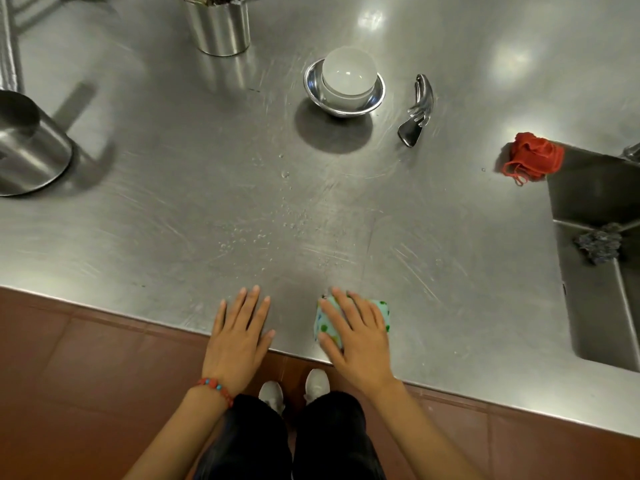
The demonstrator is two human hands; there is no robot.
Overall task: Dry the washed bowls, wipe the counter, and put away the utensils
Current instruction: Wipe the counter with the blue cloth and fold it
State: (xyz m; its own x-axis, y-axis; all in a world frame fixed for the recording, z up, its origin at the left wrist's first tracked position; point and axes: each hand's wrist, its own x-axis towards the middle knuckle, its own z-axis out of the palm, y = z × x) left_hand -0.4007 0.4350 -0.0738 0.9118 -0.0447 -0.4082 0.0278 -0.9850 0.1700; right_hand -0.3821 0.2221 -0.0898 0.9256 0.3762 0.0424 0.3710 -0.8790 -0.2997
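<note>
My right hand (353, 332) lies flat on a folded light-green cloth with coloured dots (379, 311) near the front edge of the steel counter (173, 220). Beside it, my left hand (240, 329) rests palm down on the counter with fingers spread and nothing under it. Farther back, a white bowl (348, 76) sits upside down inside a steel bowl (311, 86). To their right lie a fork and a spoon (417, 110) side by side. Water drops (277, 216) dot the middle of the counter.
A steel utensil holder (218, 26) with cutlery stands at the back. A large steel pot (27, 147) is at the left edge. A red cloth (531, 155) lies by the sink (595, 299) on the right, with a steel scrubber (599, 242) inside.
</note>
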